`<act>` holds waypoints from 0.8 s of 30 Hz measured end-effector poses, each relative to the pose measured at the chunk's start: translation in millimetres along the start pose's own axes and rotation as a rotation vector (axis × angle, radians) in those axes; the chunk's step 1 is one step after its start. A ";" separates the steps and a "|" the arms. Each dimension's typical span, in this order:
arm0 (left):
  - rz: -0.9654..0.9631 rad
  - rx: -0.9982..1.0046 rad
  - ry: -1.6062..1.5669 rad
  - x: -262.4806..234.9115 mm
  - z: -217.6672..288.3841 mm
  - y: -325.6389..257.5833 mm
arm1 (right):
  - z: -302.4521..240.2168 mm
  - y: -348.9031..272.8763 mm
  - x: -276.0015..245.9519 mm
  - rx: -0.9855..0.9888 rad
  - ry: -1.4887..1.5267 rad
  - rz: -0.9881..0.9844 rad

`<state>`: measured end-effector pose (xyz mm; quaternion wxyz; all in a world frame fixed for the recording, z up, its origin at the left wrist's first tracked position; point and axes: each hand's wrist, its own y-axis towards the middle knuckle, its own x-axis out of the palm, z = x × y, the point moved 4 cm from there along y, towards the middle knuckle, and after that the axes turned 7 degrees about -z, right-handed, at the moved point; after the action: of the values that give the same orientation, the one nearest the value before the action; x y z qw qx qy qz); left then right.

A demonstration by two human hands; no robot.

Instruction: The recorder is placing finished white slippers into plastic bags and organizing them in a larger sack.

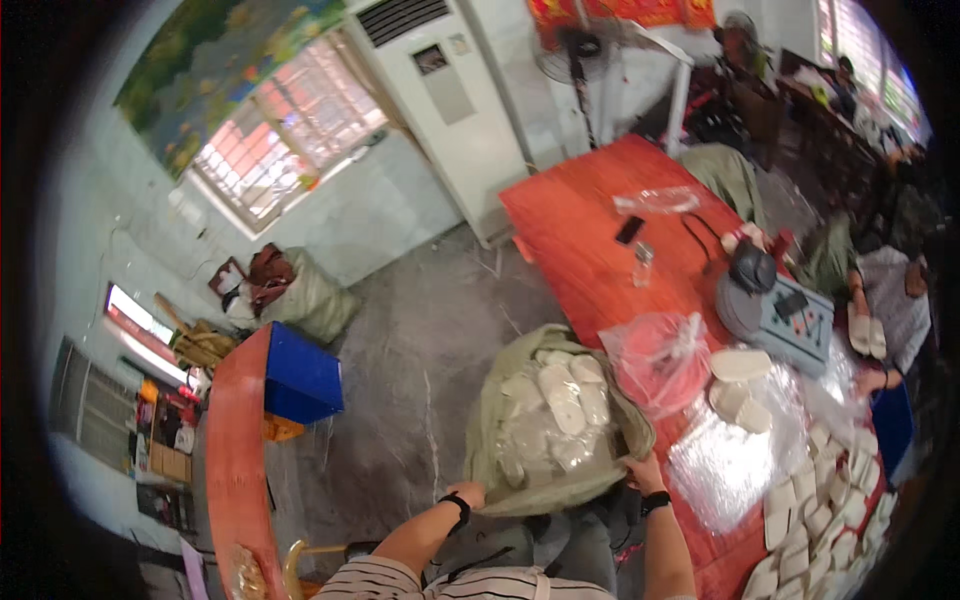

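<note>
In front of me stands a large green woven sack [484,425], its mouth spread wide. Pale cream slippers [563,398] in clear plastic bags fill it. My left hand [468,493] is closed on the near left edge of the sack's mouth. On the near right edge, my right hand [643,472] grips the rim, beside the red table [560,225]. Close to the sack on that table sits a clear bag with something pink-red inside [655,365]. A few loose slippers [740,364] lie just right of it.
Clear plastic bags [730,470] and many unbagged slippers [825,505] cover the table's near right part. A grey machine [790,320], a phone [629,230] and a bottle [642,264] are farther back. At right, a co-worker [890,300] holds slippers. A blue bin [303,375] stands left.
</note>
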<state>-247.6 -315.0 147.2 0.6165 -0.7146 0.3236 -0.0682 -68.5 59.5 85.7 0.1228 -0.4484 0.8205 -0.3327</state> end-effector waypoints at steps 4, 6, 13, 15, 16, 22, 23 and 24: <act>0.054 0.033 -0.158 11.4 -30.2 9.0 | 29.1 29.4 -18.7 -0.382 -0.193 0.390; 0.235 0.039 -0.446 20.8 -60.1 8.1 | 32.0 23.9 6.1 -0.312 0.150 0.148; 0.724 0.382 -1.420 32.2 -161.5 20.1 | 105.0 -66.9 74.4 -0.234 -0.423 0.209; 1.021 0.313 -1.394 68.3 -257.9 76.9 | 86.0 -96.1 112.7 -0.254 -0.264 0.098; 0.950 0.375 -1.383 58.7 -228.5 73.3 | 98.5 -118.4 93.3 -0.230 -0.187 0.149; 0.493 0.452 -2.089 57.9 -187.9 32.8 | 115.3 -206.5 108.1 -0.208 -0.244 0.185; 0.495 0.453 -2.087 63.4 -190.0 33.2 | 113.5 -221.4 120.9 -0.242 -0.261 0.190; 0.495 0.384 -1.958 67.2 -186.5 33.3 | 120.7 -230.1 121.9 -0.247 -0.260 0.201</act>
<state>-300.3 -508.7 139.2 0.7108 -0.2594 -0.1991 0.6228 73.1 -179.5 158.1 0.2042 -0.4150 0.8730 -0.1549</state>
